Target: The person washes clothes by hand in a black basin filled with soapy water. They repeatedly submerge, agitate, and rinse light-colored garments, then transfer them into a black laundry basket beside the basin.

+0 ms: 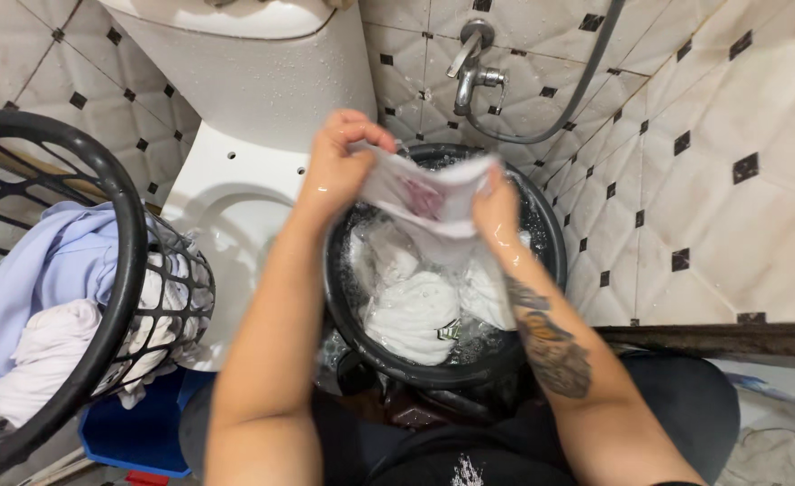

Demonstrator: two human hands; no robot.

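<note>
A wet white garment (pixel 426 196) with a pink print is stretched between both my hands above a black bucket (pixel 551 236). My left hand (pixel 342 162) grips its left edge, fingers curled over the cloth. My right hand (pixel 496 211) holds its right side. Inside the bucket, more white clothes (pixel 415 310) lie in soapy water. My forearms reach in from below, and the right one bears a dark tattoo.
A black mesh laundry basket (pixel 123 270) with lilac and white clothes stands at the left. A white toilet (pixel 244 108) is behind the bucket. A metal tap (pixel 474 72) with a grey hose sticks out of the tiled wall. A blue box (pixel 145 432) sits below the basket.
</note>
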